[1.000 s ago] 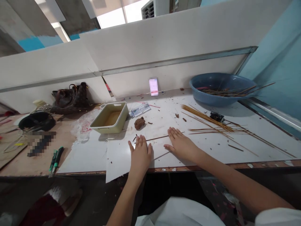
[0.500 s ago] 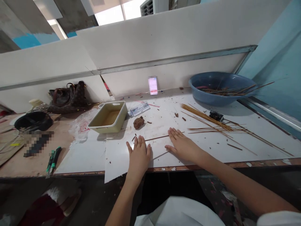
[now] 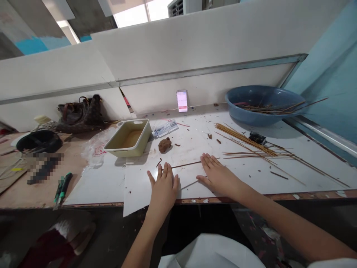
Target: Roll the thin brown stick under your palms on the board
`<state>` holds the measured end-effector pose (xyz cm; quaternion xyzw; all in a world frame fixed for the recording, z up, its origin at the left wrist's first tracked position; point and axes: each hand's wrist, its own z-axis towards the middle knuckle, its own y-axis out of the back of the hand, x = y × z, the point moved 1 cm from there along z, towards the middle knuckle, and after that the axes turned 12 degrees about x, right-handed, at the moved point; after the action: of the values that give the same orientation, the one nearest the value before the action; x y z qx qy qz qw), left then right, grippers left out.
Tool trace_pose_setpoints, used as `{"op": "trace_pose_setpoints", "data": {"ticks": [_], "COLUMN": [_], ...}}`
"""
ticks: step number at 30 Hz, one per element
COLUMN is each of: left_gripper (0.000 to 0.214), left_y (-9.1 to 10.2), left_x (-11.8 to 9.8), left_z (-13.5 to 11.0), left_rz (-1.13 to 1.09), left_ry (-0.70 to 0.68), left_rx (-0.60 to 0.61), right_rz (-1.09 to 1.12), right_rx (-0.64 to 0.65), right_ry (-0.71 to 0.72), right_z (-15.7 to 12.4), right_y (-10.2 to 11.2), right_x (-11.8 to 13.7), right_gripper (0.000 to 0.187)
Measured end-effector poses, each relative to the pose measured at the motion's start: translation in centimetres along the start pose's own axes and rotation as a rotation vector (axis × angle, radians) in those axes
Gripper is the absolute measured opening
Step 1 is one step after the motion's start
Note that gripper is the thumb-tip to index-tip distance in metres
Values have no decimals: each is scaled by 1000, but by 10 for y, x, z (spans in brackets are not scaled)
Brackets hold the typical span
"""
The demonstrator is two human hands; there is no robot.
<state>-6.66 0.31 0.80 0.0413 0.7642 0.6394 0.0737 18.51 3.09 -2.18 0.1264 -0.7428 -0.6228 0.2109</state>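
A thin brown stick (image 3: 186,164) lies across the white sheet (image 3: 139,186), running from one hand to the other. My left hand (image 3: 164,184) rests flat on its left end, fingers spread. My right hand (image 3: 219,172) is laid flat over the stick nearer its right end, fingers stretched out and the thumb apart. Parts of the stick are hidden under my fingers. Beyond my left hand sits a brown lump of clay-like paste (image 3: 164,145), with small brown crumbs around it.
Thin yellowish sticks (image 3: 242,137) lie on the right beside a black packet (image 3: 257,137). Behind them stands a blue basin (image 3: 251,117) holding more sticks. To the left are a cream tub (image 3: 145,139), green-black cutters (image 3: 63,190) and a handbag (image 3: 80,115). A phone (image 3: 182,100) leans on the back panel.
Both hands have slid very slightly toward me, still flat on the stick. The view has shifted a little; the other things stay in place.
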Motion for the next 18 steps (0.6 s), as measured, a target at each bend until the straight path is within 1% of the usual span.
{"op": "trace_pose_setpoints", "data": {"ticks": [2,4,8,10,12,14,18], "left_gripper": [58,58,58,58,58,57,57], "left_y": [3,0,-17,-23,-23,-17,0], "left_x": [-2,-4,-3,-2,-1,0,0], "left_z": [9,9,-15,-27,-30,-23,3], "left_rz": [14,37,69,65,56,50,29], "left_ry": [8,1,-10,-14,-20,-20,-5], "left_rx": [-29,-65,-112,-96,-73,-64,-59], "right_rz": [25,25,-18,-34,-39,-31,4], "right_rx": [23,23,-53,-93,-114,-110,-56], "right_ry": [-10,-7,26,39,49,53,24], "right_z": [12,13,-12,-25,-28,-20,9], "right_y": [6,6,-9,-17,-22,-19,-3], "right_x": [-3,-4,2,3,2,-1,-8], "right_gripper": [95,95,93,92,90,90,90]}}
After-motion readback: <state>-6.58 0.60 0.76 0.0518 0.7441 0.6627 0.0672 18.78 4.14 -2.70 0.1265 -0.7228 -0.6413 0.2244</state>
